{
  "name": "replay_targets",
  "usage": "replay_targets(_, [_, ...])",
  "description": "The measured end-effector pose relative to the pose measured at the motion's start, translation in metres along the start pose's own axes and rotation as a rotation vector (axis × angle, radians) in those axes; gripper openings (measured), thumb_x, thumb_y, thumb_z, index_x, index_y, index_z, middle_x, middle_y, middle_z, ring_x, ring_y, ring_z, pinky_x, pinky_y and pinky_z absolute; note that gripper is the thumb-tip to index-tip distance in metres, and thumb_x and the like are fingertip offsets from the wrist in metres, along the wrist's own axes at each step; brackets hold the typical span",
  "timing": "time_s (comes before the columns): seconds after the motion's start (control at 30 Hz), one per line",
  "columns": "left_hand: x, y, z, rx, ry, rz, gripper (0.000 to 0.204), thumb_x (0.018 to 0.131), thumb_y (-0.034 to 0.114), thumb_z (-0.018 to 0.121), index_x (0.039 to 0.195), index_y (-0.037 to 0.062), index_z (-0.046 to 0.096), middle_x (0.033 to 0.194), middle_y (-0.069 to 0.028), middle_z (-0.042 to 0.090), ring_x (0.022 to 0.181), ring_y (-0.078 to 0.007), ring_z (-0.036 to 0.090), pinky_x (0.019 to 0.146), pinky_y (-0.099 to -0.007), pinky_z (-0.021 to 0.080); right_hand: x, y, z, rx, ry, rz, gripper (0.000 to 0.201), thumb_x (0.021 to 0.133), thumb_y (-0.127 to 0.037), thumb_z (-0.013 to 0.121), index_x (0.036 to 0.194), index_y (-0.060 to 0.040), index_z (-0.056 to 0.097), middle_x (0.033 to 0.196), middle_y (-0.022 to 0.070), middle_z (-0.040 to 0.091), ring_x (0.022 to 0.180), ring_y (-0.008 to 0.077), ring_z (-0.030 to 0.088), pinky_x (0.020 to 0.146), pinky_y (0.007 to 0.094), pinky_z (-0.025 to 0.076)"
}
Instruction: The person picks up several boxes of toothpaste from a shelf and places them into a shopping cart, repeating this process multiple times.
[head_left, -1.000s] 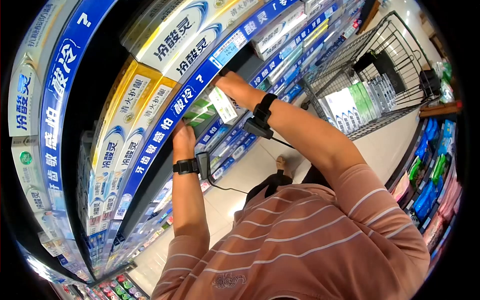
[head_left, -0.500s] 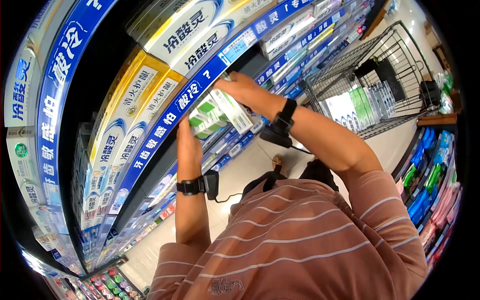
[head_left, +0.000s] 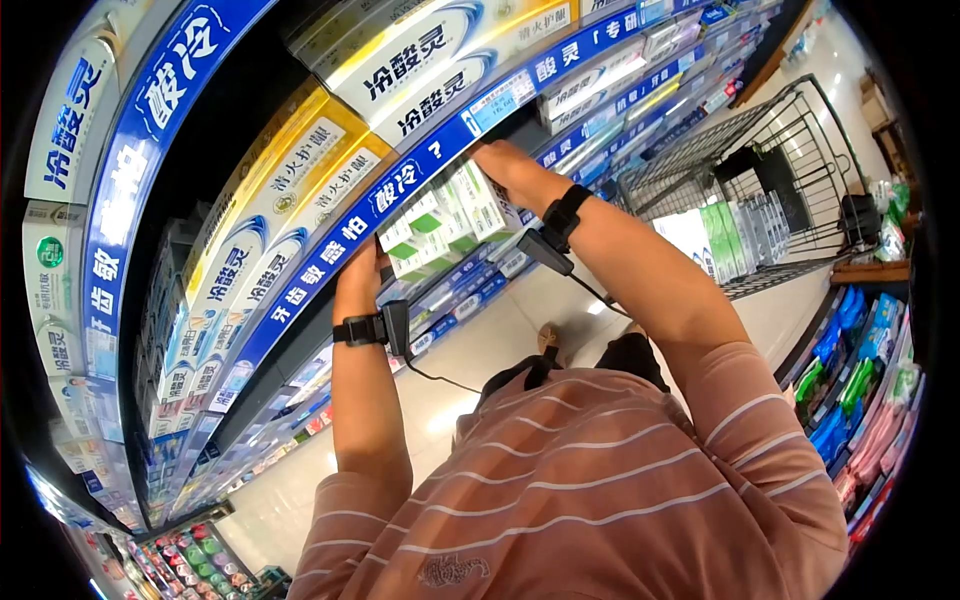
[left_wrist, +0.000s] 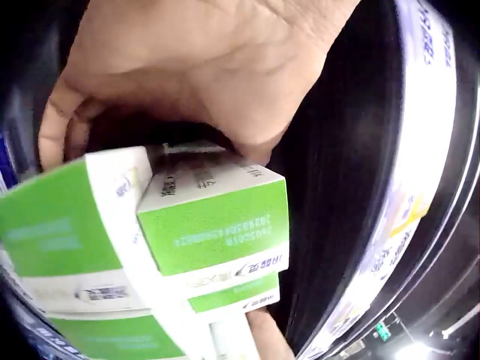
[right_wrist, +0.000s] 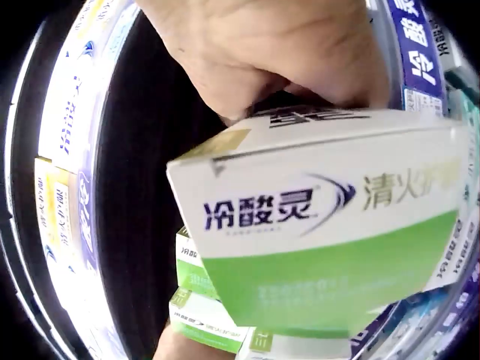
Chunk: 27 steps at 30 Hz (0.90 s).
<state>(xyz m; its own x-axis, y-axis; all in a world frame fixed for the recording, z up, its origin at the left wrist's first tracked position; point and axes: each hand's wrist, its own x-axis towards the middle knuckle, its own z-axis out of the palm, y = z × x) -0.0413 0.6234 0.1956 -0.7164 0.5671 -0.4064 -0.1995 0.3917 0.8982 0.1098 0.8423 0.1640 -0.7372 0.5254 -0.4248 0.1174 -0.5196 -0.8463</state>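
Note:
Several white and green toothpaste boxes (head_left: 447, 222) are gathered in a stack between my two hands, just below the blue shelf strip. My left hand (head_left: 361, 275) grips the stack's left end, and in the left wrist view its fingers curl over the green box ends (left_wrist: 217, 232). At the opposite end my right hand (head_left: 515, 172) holds the stack. In the right wrist view that hand bends over the top of a large white and green toothpaste box (right_wrist: 322, 232). Part of the fingers is hidden behind the boxes in both wrist views.
Yellow and white toothpaste boxes (head_left: 275, 195) line the shelf above, behind a blue label strip (head_left: 325, 250). To the right stands a wire shopping cart (head_left: 832, 135) carrying white, green and grey boxes (head_left: 700, 240). Colourful packs (head_left: 850, 390) fill a shelf at the far right.
The green and white boxes have come out from under the shelf strip toward me, both hands on them. More of the stack shows than a second ago.

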Motion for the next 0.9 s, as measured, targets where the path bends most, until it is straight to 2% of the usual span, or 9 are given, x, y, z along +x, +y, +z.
replay_targets(0.07, [0.015,-0.007,-0.009,-0.045,-0.095,-0.004,0.056,0.099,0.052,0.052,0.135,0.0108,0.047,0.126,-0.0088,0.060,0.110,-0.0256,0.063,0.087,-0.0420,0.055,0.001,-0.001,0.002,-0.010,0.005,0.034,0.049,0.089,-0.038,0.064,0.098,0.0095,0.069,0.100,0.0199,0.070,0.082,0.0272,0.067,0.074,0.0388,0.050])
replay_targets(0.1, [0.019,-0.008,-0.009,-0.088,-0.080,-0.028,0.052,0.099,0.048,0.054,0.134,0.0103,0.048,0.127,-0.0089,0.059,0.110,-0.0254,0.063,0.087,-0.0417,0.055,0.003,0.000,-0.004,-0.061,-0.153,0.020,0.063,0.092,-0.048,0.063,0.122,0.0075,0.060,0.117,0.0189,0.067,0.097,0.0261,0.068,0.082,0.0358,0.054])
replay_targets(0.23, [0.019,-0.004,0.002,-0.209,-0.132,0.070,0.047,0.100,0.038,0.058,0.135,0.0063,0.049,0.131,-0.0099,0.058,0.114,-0.0245,0.060,0.092,-0.0361,0.052,-0.034,-0.039,0.022,-0.367,-0.057,-0.035,0.061,0.087,-0.045,0.070,0.127,0.0004,0.062,0.122,0.0160,0.066,0.105,0.0266,0.065,0.087,0.0379,0.052])
replay_targets(0.37, [0.011,-0.008,-0.003,-0.322,-0.258,0.066,0.044,0.102,0.028,0.056,0.135,0.0006,0.049,0.133,-0.0117,0.056,0.118,-0.0209,0.055,0.100,-0.0340,0.047,-0.023,-0.029,0.021,-0.214,-0.205,-0.223,0.051,0.087,-0.038,0.073,0.122,-0.0012,0.065,0.113,0.0138,0.070,0.099,0.0209,0.065,0.085,0.0339,0.052])
replay_targets(0.4, [0.070,-0.072,-0.058,-0.083,-0.448,0.314,0.038,0.103,0.019,0.051,0.135,0.0001,0.049,0.133,-0.0124,0.056,0.118,-0.0206,0.055,0.100,-0.0337,0.047,-0.009,-0.016,0.019,-0.217,-0.199,-0.220,0.047,0.089,-0.040,0.070,0.121,-0.0049,0.067,0.108,0.0139,0.071,0.099,0.0214,0.065,0.087,0.0335,0.051])
replay_targets(0.47, [0.014,-0.020,-0.016,-0.414,-0.490,-0.022,0.036,0.103,0.012,0.044,0.137,0.0015,0.048,0.134,-0.0127,0.056,0.114,-0.0226,0.059,0.099,-0.0403,0.050,-0.004,-0.003,0.008,-0.286,-0.315,-0.534,0.043,0.088,-0.042,0.069,0.118,-0.0106,0.069,0.105,0.0188,0.070,0.099,0.0279,0.065,0.087,0.0360,0.051])
replay_targets(0.53, [-0.002,-0.007,-0.005,-0.438,-0.463,-0.004,0.039,0.105,0.024,0.041,0.138,0.0045,0.049,0.133,-0.0112,0.058,0.118,-0.0263,0.059,0.100,-0.0451,0.049,-0.025,-0.012,0.008,-0.297,-0.304,-0.622,0.043,0.085,-0.047,0.069,0.116,-0.0175,0.070,0.108,0.0236,0.068,0.100,0.0355,0.065,0.087,0.0385,0.051])
replay_targets(0.7, [-0.054,0.021,0.031,-0.364,-0.300,-0.026,0.051,0.100,0.042,0.053,0.136,0.0044,0.053,0.129,-0.0077,0.061,0.116,-0.0242,0.060,0.100,-0.0381,0.046,-0.094,-0.040,0.004,-0.355,-0.089,-0.170,0.111,0.063,-0.059,0.078,0.129,0.0207,0.040,0.124,0.0297,0.059,0.111,0.0353,0.063,0.091,0.0354,0.050])
replay_targets(0.9, [-0.094,0.008,0.057,-0.277,-0.292,-0.012,0.063,0.097,0.050,0.053,0.138,0.0018,0.048,0.128,-0.0108,0.059,0.116,-0.0239,0.057,0.100,-0.0380,0.042,-0.134,-0.021,-0.017,-0.281,-0.049,-0.244,0.097,0.068,-0.052,0.081,0.123,0.0185,0.043,0.113,0.0298,0.062,0.101,0.0325,0.066,0.084,0.0336,0.052])
